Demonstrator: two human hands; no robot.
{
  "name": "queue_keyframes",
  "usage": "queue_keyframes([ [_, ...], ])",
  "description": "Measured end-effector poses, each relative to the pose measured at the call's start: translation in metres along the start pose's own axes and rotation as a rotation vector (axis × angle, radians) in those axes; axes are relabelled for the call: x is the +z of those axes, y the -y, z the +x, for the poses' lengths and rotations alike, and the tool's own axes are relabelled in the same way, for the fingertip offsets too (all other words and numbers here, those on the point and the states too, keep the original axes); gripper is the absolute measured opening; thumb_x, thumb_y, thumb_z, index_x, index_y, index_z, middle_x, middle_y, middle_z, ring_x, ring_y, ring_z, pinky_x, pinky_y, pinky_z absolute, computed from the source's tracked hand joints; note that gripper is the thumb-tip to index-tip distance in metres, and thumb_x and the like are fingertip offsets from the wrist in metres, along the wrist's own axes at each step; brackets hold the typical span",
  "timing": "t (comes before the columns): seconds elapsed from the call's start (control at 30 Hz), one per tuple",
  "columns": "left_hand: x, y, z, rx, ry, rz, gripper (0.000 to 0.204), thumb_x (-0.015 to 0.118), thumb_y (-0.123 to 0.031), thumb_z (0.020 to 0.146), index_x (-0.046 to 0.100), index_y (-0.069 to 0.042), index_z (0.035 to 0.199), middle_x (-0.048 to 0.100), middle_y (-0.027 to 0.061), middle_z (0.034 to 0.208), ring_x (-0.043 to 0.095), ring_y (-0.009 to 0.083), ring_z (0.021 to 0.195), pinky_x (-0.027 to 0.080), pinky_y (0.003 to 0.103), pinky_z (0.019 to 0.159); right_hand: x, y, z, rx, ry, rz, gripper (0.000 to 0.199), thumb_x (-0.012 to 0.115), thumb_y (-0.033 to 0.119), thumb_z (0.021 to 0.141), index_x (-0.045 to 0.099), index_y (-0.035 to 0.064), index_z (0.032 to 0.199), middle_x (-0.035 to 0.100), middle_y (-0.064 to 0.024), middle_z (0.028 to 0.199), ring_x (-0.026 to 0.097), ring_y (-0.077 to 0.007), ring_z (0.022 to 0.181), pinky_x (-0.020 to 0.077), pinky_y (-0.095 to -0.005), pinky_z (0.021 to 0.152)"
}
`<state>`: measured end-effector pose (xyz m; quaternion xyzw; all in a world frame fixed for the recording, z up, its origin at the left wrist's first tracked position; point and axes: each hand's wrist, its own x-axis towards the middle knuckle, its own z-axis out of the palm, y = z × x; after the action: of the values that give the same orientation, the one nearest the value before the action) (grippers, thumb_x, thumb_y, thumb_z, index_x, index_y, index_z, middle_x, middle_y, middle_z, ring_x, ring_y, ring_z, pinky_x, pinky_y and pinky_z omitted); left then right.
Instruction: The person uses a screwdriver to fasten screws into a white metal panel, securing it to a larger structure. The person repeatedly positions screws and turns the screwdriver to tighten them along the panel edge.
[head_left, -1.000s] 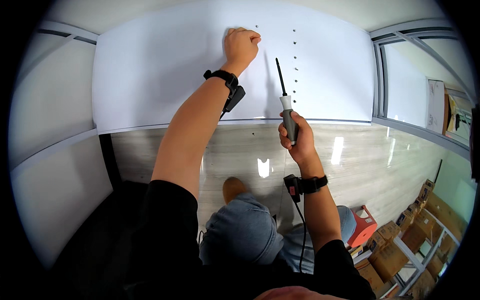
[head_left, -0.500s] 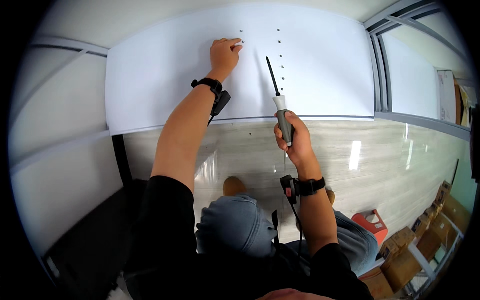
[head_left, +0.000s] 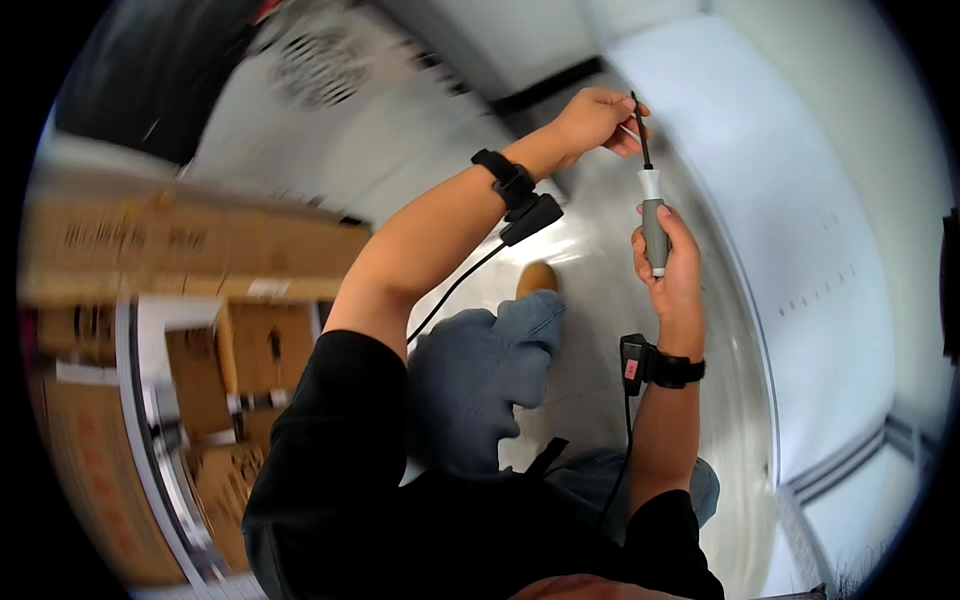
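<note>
My right hand [head_left: 676, 270] is wrapped round the grey and white handle of a screwdriver [head_left: 655, 235], its dark shaft pointing up and away from me. At the tip of that shaft is my left hand [head_left: 598, 122], with its fingers curled together close by the metal. Whether those fingers touch the tip or pinch something small is too fine to make out. To the right stands the long white table [head_left: 730, 130], with a blurred row of small dark screws or holes on its surface. Both hands are beside its edge, over the floor.
Brown cardboard boxes [head_left: 200, 245] are stacked at the left on a metal-framed rack [head_left: 135, 400]. A black object [head_left: 150, 75] lies at the upper left. A grey frame [head_left: 850, 450] adjoins the table at the lower right. My shoe [head_left: 537, 279] is on the shiny floor.
The view has swung left, so the table is now at the right and boxes show at the left. My left hand has left the tabletop and come to the screwdriver's tip.
</note>
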<state>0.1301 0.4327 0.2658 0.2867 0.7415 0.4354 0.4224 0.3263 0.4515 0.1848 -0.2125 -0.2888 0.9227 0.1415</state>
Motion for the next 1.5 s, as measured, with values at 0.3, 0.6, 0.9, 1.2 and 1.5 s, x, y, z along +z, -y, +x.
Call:
queue_keyframes([
  [0.3,-0.103,0.049,-0.121,0.042,-0.457,-0.352,0.024,0.044,-0.016,0.096,0.056,0.001,0.107,0.063,0.0104,0.081,0.062,0.0152,0.064,0.053,0.027,0.061,0.08,-0.048,0.012,0.213,0.482,-0.288,0.033,0.051,0.023,0.089,0.049,0.0038,0.116,0.057,-0.0026,0.08,0.051,-0.0094,0.046,0.0301,-0.0212,0.039],
  [0.6,-0.174,0.114,-0.255,0.264,-0.622,-0.626,0.023,0.043,-0.016,0.096,0.056,-0.003,0.11,0.062,0.0062,0.077,0.06,0.0116,0.058,0.047,0.023,0.051,0.202,-0.123,-0.044,0.139,0.444,-0.56,0.035,0.051,0.025,0.092,0.045,0.0057,0.121,0.062,-0.0061,0.08,0.05,-0.0086,0.053,0.0353,-0.0218,0.042],
  [0.9,-0.209,0.127,-0.267,0.273,-0.599,-0.673,0.025,0.046,-0.018,0.096,0.058,-0.004,0.112,0.059,0.0011,0.076,0.05,0.0068,0.054,0.038,0.021,0.048,0.255,-0.172,-0.056,0.029,0.344,-0.607,0.035,0.051,0.02,0.093,0.04,0.0054,0.123,0.059,-0.0095,0.09,0.052,-0.0085,0.06,0.0409,-0.0218,0.04],
  [1.2,-0.223,0.141,-0.252,0.32,-0.559,-0.756,0.024,0.046,-0.019,0.097,0.06,-0.004,0.109,0.057,-0.0026,0.072,0.046,0.0051,0.053,0.035,0.021,0.047,0.266,-0.187,-0.045,0.038,0.329,-0.448,0.046,0.049,0.018,0.092,0.034,0.0075,0.134,0.06,-0.0097,0.087,0.05,-0.0101,0.047,0.0381,-0.0216,0.037],
  [1.5,-0.222,0.137,-0.248,0.303,-0.635,-0.771,0.024,0.044,-0.016,0.095,0.061,-0.004,0.106,0.057,-0.0025,0.072,0.046,0.0054,0.052,0.034,0.02,0.046,0.267,-0.184,-0.036,0.023,0.358,-0.412,0.046,0.047,0.019,0.092,0.034,0.0067,0.134,0.061,-0.0109,0.086,0.05,-0.0117,0.041,0.0326,-0.0226,0.035],
])
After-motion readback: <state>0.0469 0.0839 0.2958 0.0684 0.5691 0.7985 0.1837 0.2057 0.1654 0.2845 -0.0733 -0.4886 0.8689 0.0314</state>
